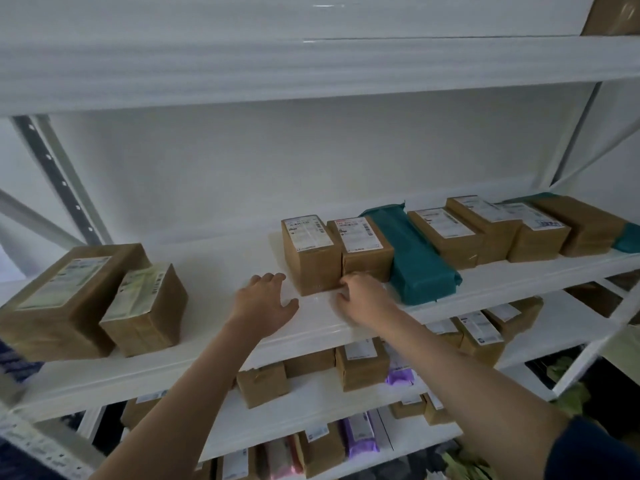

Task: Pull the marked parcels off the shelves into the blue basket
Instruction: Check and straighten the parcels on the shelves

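A white shelf at chest height carries brown cardboard parcels with white labels. Two parcels stand side by side in the middle: a left one and a right one. My left hand rests flat on the shelf, fingers apart, just left of the left parcel and not touching it. My right hand is at the front bottom edge of these two parcels, fingers curled against them; whether it grips one I cannot tell. A teal soft parcel lies right of them. The blue basket is not in view.
Two larger brown parcels sit at the shelf's left end. More labelled boxes line the right end. Lower shelves hold brown boxes and purple and pink bags. An upper shelf board hangs overhead. Grey uprights stand at left and right.
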### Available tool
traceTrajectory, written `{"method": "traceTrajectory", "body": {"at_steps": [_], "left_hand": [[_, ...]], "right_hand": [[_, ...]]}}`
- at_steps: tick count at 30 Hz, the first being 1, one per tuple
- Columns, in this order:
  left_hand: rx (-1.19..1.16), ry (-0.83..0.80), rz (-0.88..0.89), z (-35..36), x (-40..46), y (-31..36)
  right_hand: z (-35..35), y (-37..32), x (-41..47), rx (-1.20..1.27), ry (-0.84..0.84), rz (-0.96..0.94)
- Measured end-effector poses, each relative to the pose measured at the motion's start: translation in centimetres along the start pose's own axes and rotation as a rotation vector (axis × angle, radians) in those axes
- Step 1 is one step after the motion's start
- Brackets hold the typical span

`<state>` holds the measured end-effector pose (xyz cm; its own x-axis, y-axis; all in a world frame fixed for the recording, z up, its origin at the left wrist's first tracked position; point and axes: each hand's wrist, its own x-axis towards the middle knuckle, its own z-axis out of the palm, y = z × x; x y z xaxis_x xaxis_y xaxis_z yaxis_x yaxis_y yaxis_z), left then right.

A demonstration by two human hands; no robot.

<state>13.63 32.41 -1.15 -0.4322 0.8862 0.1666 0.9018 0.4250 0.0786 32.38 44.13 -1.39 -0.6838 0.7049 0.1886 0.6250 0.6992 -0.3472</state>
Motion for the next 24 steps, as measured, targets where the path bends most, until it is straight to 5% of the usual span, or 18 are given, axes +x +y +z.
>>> {"method": "traceTrajectory", "body": {"at_steps": [15,24], "left_hand": [[-0.095,0.024,-0.087,0.5,2.6,2.3],[-0.19,0.239,-0.082,0.6,1.2,1.9]], "right_hand": [[-0.1,0.5,5.1,0.163,-0.087,-0.144],[0.0,-0.5,4.2,0.209,0.104,-0.268]]}}
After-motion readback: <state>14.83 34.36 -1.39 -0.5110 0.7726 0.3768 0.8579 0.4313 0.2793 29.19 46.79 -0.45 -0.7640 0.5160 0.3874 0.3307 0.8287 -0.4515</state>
